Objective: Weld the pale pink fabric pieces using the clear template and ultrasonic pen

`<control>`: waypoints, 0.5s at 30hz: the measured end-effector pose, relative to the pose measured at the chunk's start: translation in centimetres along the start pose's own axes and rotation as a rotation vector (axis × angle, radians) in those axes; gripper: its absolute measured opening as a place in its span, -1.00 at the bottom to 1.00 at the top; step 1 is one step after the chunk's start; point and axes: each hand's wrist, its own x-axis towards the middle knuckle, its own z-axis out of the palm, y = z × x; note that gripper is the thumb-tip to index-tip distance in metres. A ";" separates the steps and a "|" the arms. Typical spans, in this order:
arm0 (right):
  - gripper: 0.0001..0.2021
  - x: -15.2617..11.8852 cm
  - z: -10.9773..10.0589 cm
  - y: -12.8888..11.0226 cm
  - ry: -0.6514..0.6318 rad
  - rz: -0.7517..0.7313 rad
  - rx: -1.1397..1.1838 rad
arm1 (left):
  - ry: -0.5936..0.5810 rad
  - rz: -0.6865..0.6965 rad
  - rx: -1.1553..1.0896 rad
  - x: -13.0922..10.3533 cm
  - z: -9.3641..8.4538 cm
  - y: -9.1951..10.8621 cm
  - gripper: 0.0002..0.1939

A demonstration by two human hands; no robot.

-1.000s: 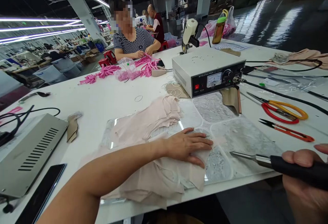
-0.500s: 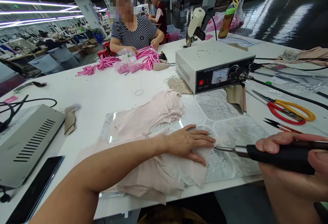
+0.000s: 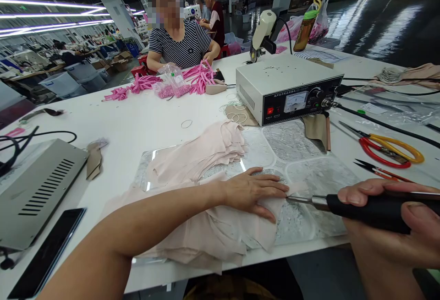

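Note:
My left hand (image 3: 252,192) lies flat with its fingers apart, pressing pale pink fabric pieces (image 3: 227,231) onto a clear patterned mat (image 3: 323,176). My right hand (image 3: 388,217) is wrapped round the black handle of an ultrasonic cutter (image 3: 364,209). The cutter's thin metal tip points left and meets the fabric edge just beside my left fingertips; whether it touches the fingers I cannot tell. Another stack of pale pink fabric (image 3: 202,151) rests on the mat beyond my left forearm.
A generator box (image 3: 292,89) with dial and red switch stands behind the mat. Scissors (image 3: 388,146) and thread snips (image 3: 381,171) lie at right. A grey vented box (image 3: 41,190) and a phone (image 3: 48,249) sit at left. Across the table, a person (image 3: 184,43) handles pink strips (image 3: 199,78).
My right hand and the cutter have shifted slightly left, the tip moving along the fabric edge at my left fingertips. My left hand stays in place.

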 end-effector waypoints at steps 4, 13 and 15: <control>-0.87 -0.1 0.0 -0.1 -0.049 -0.054 0.004 | 0.002 0.006 -0.003 0.0 0.0 0.0 -0.42; -0.86 -0.2 0.4 0.0 -0.046 -0.254 -0.102 | -0.006 -0.002 -0.006 0.0 -0.1 0.0 -0.43; -0.86 -0.2 0.5 0.1 -0.054 -0.261 -0.092 | -0.012 -0.005 -0.001 0.0 -0.1 0.0 -0.42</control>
